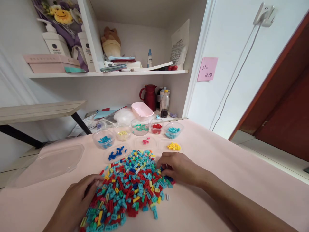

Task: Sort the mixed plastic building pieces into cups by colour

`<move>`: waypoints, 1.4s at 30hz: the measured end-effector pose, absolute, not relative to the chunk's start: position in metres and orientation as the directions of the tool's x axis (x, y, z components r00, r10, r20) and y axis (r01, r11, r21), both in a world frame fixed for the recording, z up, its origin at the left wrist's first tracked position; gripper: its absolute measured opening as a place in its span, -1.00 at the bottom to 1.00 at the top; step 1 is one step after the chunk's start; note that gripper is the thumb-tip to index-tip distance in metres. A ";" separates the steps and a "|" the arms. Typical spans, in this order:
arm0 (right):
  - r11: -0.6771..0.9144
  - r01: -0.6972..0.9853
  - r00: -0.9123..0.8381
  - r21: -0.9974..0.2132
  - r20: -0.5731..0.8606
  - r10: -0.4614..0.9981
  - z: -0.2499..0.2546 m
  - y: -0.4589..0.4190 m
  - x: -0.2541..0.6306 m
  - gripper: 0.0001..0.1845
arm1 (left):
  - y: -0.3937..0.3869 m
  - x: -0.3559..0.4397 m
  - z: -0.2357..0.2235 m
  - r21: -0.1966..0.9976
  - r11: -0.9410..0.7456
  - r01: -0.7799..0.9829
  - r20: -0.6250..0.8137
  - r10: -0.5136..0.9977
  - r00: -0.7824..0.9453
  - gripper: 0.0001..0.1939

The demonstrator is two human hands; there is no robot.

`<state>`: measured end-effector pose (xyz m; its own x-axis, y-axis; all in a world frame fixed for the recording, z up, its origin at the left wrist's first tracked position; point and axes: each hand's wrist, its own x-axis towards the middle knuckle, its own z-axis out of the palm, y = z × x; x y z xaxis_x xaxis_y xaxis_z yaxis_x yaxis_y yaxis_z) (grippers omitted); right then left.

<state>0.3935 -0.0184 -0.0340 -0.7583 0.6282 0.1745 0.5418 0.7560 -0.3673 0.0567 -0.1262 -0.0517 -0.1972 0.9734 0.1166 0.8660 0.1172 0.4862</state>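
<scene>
Covering the whole lower area, a pale pink worktop [224, 158] carries a wide, loose pile of small coloured bricks [130, 187], mostly red and turquoise. A big clear lid [53, 161] lies flat left of the pile. The left hand [77, 198] reaches the pile's left edge, fingers bent; whether its grip is closed on a brick, I cannot tell. The right hand [180, 166] curls its fingers over the right edge, by some dark blue bricks; its grip is partly hidden, so I cannot tell its state either. Beyond the pile, a pink tub [142, 110] sits behind small clear tubs [140, 132] and shallow trays [145, 147] holding bricks sorted by colour. One white brick [167, 197] lies just beside the pile.
</scene>
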 end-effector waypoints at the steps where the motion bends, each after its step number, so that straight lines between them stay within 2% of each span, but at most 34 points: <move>1: 0.757 0.541 -0.759 -0.368 0.174 0.627 -0.034 -0.018 0.393 -0.88 | -0.127 0.056 -0.052 0.488 0.115 0.865 0.119 0.973 -0.196 -0.69; 3: 0.754 0.532 -0.765 -0.385 0.163 0.623 -0.033 -0.019 0.393 -0.93 | -0.127 0.055 -0.054 0.492 0.112 0.863 0.120 0.974 -0.194 -0.69; 8: 0.743 0.541 -0.767 -0.394 0.132 0.628 -0.030 -0.021 0.390 -0.85 | -0.129 0.056 -0.052 0.486 0.108 0.867 0.094 0.980 -0.175 -0.69; 11: 0.737 0.547 -0.757 -0.396 0.141 0.638 -0.031 -0.023 0.387 -0.88 | -0.128 0.059 -0.050 0.492 0.114 0.863 0.094 0.979 -0.183 -0.69; 18: 0.655 0.527 -0.660 -0.542 0.224 0.717 -0.035 -0.017 0.388 -0.87 | -0.127 0.058 -0.050 0.492 0.104 0.864 0.116 0.976 -0.184 -0.72; 23: 0.624 0.526 -0.608 -0.577 0.258 0.751 -0.030 -0.012 0.396 -0.83 | -0.126 0.059 -0.049 0.475 0.112 0.873 0.105 0.978 -0.183 -0.70; 26: 0.634 0.442 -0.690 -0.634 0.211 0.692 -0.025 -0.016 0.396 -0.84 | -0.127 0.059 -0.049 0.478 0.106 0.872 0.113 0.977 -0.181 -0.69; 30: 0.648 0.291 -0.859 -0.704 0.106 0.501 -0.024 -0.024 0.393 -0.82 | -0.129 0.061 -0.047 0.477 0.124 0.870 0.094 0.977 -0.191 -0.68; 36: 0.727 0.256 -0.908 -0.637 0.101 0.407 -0.029 -0.028 0.390 -0.72 | -0.129 0.062 -0.048 0.465 0.119 0.877 0.110 0.975 -0.191 -0.68; 42: 0.791 0.289 -0.905 -0.539 0.115 0.409 -0.026 -0.032 0.389 -0.78 | -0.129 0.060 -0.050 0.438 0.109 0.892 0.105 0.980 -0.172 -0.69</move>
